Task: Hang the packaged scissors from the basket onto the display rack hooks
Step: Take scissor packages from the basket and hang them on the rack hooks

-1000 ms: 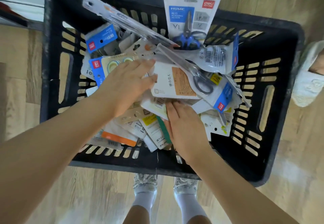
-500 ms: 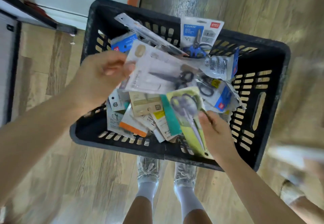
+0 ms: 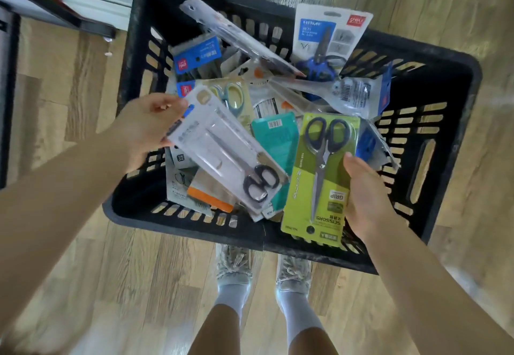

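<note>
left hand (image 3: pixel 144 129) raised white pack (image 3: pixel 225 151) | right hand (image 3: pixel 364 193) raised green pack (image 3: pixel 319 174) above basket (image 3: pixel 445 121)

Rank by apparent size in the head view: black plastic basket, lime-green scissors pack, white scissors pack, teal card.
1. Black plastic basket
2-3. Lime-green scissors pack and white scissors pack: alike, both lifted nearer the camera
4. Teal card, partly covered

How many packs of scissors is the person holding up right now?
2. The left hand holds a white pack with black-handled scissors; the right hand holds a green pack. Many more lie piled in the black basket, some likely hidden.
</note>
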`<action>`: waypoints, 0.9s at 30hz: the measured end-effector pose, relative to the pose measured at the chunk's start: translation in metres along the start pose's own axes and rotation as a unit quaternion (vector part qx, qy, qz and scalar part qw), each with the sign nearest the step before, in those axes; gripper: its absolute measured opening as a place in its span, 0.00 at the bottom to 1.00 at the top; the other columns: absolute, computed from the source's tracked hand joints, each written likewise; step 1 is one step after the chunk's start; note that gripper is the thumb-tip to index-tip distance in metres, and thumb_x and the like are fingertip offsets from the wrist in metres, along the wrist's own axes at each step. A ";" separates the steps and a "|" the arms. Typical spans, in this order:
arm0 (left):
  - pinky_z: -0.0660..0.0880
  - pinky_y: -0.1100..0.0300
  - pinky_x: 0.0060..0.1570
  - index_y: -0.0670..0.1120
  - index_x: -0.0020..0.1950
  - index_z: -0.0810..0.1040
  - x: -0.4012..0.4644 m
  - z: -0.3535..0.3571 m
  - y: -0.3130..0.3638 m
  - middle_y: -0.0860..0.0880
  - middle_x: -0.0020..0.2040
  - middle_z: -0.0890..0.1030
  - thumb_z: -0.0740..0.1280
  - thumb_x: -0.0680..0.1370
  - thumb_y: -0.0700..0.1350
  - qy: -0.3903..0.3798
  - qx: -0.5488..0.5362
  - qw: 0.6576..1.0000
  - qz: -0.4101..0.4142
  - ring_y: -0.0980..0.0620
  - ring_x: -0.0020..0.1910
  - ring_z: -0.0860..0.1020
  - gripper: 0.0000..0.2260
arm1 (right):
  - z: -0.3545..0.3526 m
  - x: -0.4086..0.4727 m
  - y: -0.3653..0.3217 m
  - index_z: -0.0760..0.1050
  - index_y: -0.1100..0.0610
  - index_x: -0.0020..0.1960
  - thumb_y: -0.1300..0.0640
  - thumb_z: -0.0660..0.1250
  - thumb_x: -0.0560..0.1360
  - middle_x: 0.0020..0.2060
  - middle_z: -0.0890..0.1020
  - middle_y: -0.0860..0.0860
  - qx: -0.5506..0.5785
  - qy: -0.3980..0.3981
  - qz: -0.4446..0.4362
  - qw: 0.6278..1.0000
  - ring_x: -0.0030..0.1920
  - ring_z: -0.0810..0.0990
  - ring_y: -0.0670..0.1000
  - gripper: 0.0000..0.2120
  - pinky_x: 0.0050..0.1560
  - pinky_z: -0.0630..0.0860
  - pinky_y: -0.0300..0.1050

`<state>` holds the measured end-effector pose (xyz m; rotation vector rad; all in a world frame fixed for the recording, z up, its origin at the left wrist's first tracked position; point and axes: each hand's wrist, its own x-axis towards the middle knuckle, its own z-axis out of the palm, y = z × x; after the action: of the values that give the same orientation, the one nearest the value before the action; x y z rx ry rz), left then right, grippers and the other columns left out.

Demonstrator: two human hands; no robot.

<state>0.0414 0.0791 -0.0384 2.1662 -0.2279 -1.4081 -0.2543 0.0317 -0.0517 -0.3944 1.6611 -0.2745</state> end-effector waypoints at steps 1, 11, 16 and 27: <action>0.77 0.65 0.37 0.46 0.56 0.75 0.004 0.007 -0.005 0.50 0.47 0.81 0.65 0.78 0.47 0.014 -0.063 0.998 -0.027 0.56 0.42 0.80 0.08 | 0.003 0.001 0.000 0.67 0.49 0.70 0.43 0.63 0.74 0.66 0.74 0.51 0.001 0.006 0.010 1.000 0.65 0.73 0.56 0.26 0.66 0.67 0.62; 0.81 0.61 0.41 0.41 0.55 0.76 -0.001 0.054 -0.053 0.45 0.50 0.82 0.68 0.77 0.40 0.008 -0.210 0.960 -0.186 0.52 0.45 0.81 0.08 | 0.008 0.011 0.002 0.72 0.51 0.64 0.53 0.60 0.80 0.60 0.78 0.51 -0.087 0.029 0.017 0.996 0.57 0.78 0.53 0.14 0.63 0.72 0.56; 0.77 0.61 0.46 0.45 0.42 0.74 0.000 0.064 -0.052 0.49 0.42 0.80 0.68 0.77 0.42 0.048 -0.133 0.973 -0.181 0.53 0.40 0.78 0.05 | 0.006 0.013 -0.002 0.66 0.56 0.69 0.53 0.57 0.81 0.62 0.72 0.57 -0.207 0.051 -0.051 0.976 0.60 0.73 0.54 0.17 0.62 0.65 0.48; 0.75 0.55 0.49 0.44 0.50 0.78 0.000 0.063 -0.059 0.51 0.40 0.78 0.67 0.77 0.46 0.103 -0.021 0.989 -0.106 0.51 0.41 0.77 0.06 | 0.015 0.018 -0.029 0.65 0.57 0.70 0.59 0.65 0.76 0.67 0.69 0.56 -0.704 -0.026 -0.386 0.595 0.67 0.67 0.57 0.24 0.65 0.66 0.52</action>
<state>-0.0236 0.1065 -0.0886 2.3364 0.1109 -1.2720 -0.2386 -0.0010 -0.0583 -2.3187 1.1963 0.5400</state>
